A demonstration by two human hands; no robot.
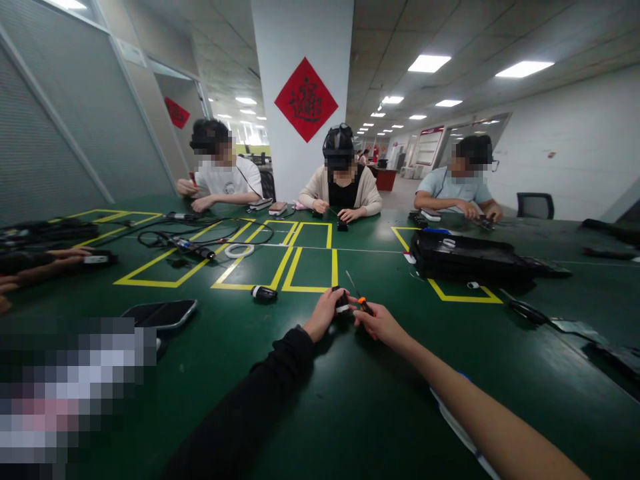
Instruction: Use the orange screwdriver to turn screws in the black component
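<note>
My left hand [325, 315] is closed around a small black block-like part with a white strip [342, 307], held just above the green table. What exactly the part is, I cannot make out. In my right hand [383, 325] is a screwdriver with an orange and black handle [367, 307]. Its thin metal shaft points up and to the left, away from the black part. The fingertips of both hands nearly meet beside the part. A small black and white cylindrical object [263, 293] lies on the table left of my left hand.
Yellow tape outlines [310, 289] mark the green table [240, 373]. A phone-like slab [163, 313] lies at left, near cables [200, 250] and a white ring [239, 251]. A black bag [465, 257] rests at right. Several people sit around the table; another person's hands [70, 255] are at left.
</note>
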